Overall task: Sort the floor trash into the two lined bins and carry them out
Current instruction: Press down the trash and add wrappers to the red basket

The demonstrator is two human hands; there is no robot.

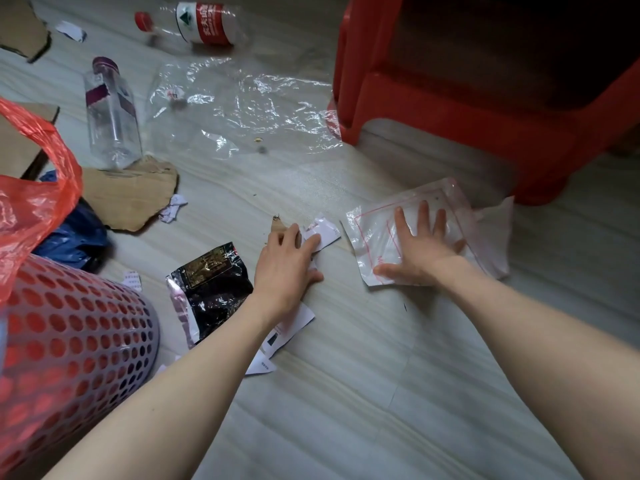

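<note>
From the head camera, both hands are down on the floor among scattered trash; the right hand (424, 247) lies flat with fingers spread on a clear zip bag (408, 233) with red line markings, pressing it but not gripping it; the left hand (287, 268) is loosely open, its fingertips resting on a crumpled white paper scrap (323, 230), with nothing closed in its grasp yet. The step in hand appears to be gathering these two pieces; to do it well, the person would best pinch an edge of the zip bag, since flat film clings to a smooth floor, and scoop the paper into the palm so the small cardboard chip (277, 225) beside it comes too; plastic and paper probably belong in different bins, so keeping one in each hand makes sense. The perforated bin (79, 341) with its red liner (31, 202) stands at the left, near the left arm; a second bin is not visible. Much remains: a black foil wrapper (214, 282), two plastic bottles (112, 112) (194, 24), a clear plastic sheet (242, 109), torn cardboard (135, 195) and more paper bits; a red stool (450, 98) stands just beyond the zip bag.
</note>
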